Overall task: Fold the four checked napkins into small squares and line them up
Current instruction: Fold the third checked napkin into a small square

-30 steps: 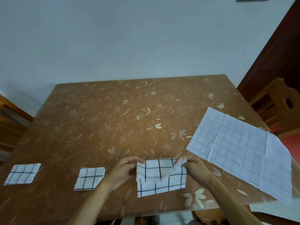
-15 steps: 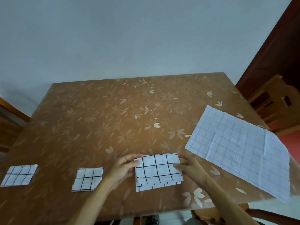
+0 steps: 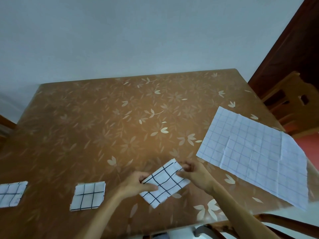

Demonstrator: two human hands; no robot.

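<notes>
gripping folded napkin point(image 3: 165, 182); both hands

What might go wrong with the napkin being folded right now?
The napkin in both hands sits skewed on the table, so its next fold may come out crooked. It may also end up out of line with the two folded squares to the left. The big unfolded napkin overhangs the table's right edge and might slide off.

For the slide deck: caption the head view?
Both hands fold third black-checked white napkin; two folded squares lie left.
</notes>
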